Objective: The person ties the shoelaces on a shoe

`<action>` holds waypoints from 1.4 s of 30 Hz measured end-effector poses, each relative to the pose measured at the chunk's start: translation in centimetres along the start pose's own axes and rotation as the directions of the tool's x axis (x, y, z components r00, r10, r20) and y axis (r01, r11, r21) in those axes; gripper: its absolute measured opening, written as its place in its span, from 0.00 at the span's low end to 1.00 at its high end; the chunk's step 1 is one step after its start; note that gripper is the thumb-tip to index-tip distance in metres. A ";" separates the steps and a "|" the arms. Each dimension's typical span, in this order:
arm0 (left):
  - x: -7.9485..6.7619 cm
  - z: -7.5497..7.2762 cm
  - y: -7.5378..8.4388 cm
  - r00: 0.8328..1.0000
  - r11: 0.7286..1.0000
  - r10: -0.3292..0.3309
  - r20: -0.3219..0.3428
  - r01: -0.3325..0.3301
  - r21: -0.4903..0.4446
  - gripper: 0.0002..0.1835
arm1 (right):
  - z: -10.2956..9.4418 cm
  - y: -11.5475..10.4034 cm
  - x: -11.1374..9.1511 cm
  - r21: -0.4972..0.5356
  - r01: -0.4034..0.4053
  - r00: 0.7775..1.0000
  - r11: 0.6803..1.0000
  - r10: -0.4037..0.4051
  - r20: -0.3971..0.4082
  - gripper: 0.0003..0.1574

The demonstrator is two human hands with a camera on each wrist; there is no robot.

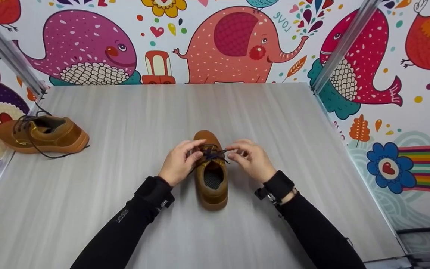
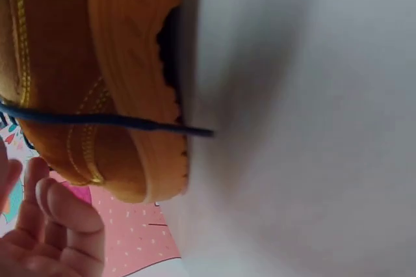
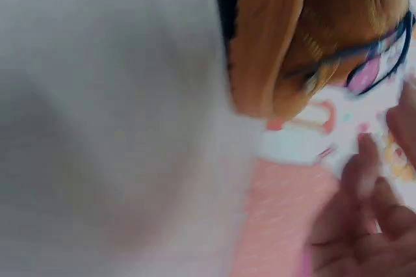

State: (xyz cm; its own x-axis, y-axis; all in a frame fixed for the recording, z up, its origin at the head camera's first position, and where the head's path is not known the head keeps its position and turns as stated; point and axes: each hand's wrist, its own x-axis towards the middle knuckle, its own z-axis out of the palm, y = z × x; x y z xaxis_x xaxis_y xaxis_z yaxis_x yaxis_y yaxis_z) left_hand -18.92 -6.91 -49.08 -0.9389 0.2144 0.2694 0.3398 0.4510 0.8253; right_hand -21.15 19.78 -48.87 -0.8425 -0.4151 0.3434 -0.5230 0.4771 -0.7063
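A brown lace-up shoe [image 1: 210,186] stands upright on the table, toe pointing away from me. Dark laces [image 1: 212,154] lie in a bow-like tangle across its tongue. My left hand [image 1: 180,158] is at the left of the laces, thumb and index finger apart beside them. From the right, my right hand [image 1: 251,158] reaches to the lace ends, its fingertips close to them and slightly parted. In the left wrist view a blue lace end [image 2: 130,121] hangs down the shoe's side. The right wrist view, blurred, has a lace loop [image 3: 406,43] standing out above the right fingers.
A second brown shoe [image 1: 50,134] lies at the table's left edge, toe to the left, its laces loose and trailing. Printed panels with cartoon animals [image 1: 233,48] and metal posts [image 1: 343,45] border the pale table [image 1: 133,112].
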 end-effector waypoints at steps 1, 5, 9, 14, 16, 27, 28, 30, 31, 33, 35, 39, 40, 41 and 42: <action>0.2 0.0 0.2 1.000 1.000 0.003 0.010 -0.002 -0.007 0.19 | 0.3 -0.6 0.2 -0.055 0.069 0.997 0.996 -0.070 -0.018 0.13; 0.6 0.3 0.5 1.000 0.999 -0.008 0.029 0.009 -0.037 0.11 | 1.3 -1.7 1.1 -0.245 0.219 0.973 0.944 -0.229 -0.013 0.10; 0.7 0.4 0.6 1.000 0.999 -0.021 0.023 0.021 -0.035 0.06 | 1.4 -1.1 1.1 -0.240 0.137 0.989 0.961 -0.144 -0.014 0.07; 0.2 0.2 0.4 0.997 0.996 -0.081 0.006 0.081 -0.044 0.06 | 0.4 0.5 0.5 -0.108 -0.130 0.991 0.986 0.131 0.005 0.07; 0.1 0.1 0.3 0.992 0.990 -0.124 0.004 0.124 -0.067 0.06 | 0.0 1.2 0.5 -0.001 -0.220 0.974 0.975 0.220 0.056 0.09; 0.3 -0.4 0.6 1.000 0.999 0.003 -0.025 -0.003 0.035 0.07 | 0.6 3.0 0.8 0.265 -0.315 0.948 0.912 0.288 0.134 0.17; 0.2 -0.5 0.6 0.999 0.998 0.011 -0.035 -0.009 0.054 0.06 | 0.7 3.0 0.7 0.258 -0.296 0.955 0.919 0.277 0.108 0.16; 0.0 -0.7 0.5 0.998 0.995 0.036 -0.049 -0.031 0.096 0.06 | 0.8 3.0 0.6 0.218 -0.240 0.971 0.946 0.236 0.043 0.13; -0.1 -0.9 0.4 0.997 0.992 0.050 -0.052 -0.044 0.117 0.07 | 0.7 3.0 0.6 0.176 -0.202 0.979 0.964 0.204 0.006 0.12; -0.2 -1.0 0.1 0.995 0.985 0.088 -0.054 -0.079 0.155 0.07 | 0.6 3.2 0.4 0.072 -0.108 0.991 0.992 0.113 -0.065 0.09; -0.3 -1.1 -0.3 0.990 0.977 0.124 -0.066 -0.111 0.180 0.07 | 0.3 3.4 0.1 -0.046 -0.019 0.994 0.999 0.014 -0.113 0.07; -0.8 -1.0 -1.0 0.985 0.982 0.130 -0.114 -0.112 0.152 0.04 | -0.3 4.0 -0.5 -0.122 0.042 0.991 0.992 -0.057 -0.120 0.05; -0.8 -0.9 -1.2 0.984 0.985 0.124 -0.129 -0.106 0.137 0.03 | -0.4 4.2 -0.6 -0.114 0.029 0.993 0.993 -0.042 -0.114 0.05; -0.9 -0.9 -1.3 0.984 0.988 0.113 -0.141 -0.097 0.119 0.03 | -0.6 4.2 -0.7 -0.097 0.006 0.994 0.995 -0.016 -0.105 0.05; -1.0 -0.8 -1.4 0.984 0.991 0.098 -0.150 -0.084 0.101 0.03 | -0.7 4.2 -0.8 -0.075 -0.024 0.995 0.997 0.017 -0.095 0.05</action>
State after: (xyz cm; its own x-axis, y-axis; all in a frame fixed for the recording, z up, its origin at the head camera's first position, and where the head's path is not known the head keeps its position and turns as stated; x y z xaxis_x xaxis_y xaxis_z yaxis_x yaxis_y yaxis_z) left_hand -18.52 -8.42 -50.10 -0.8986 0.1255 0.4205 0.4210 0.5167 0.7455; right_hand -22.76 22.68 -51.71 -0.8595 -0.3319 0.3888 -0.5111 0.5438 -0.6656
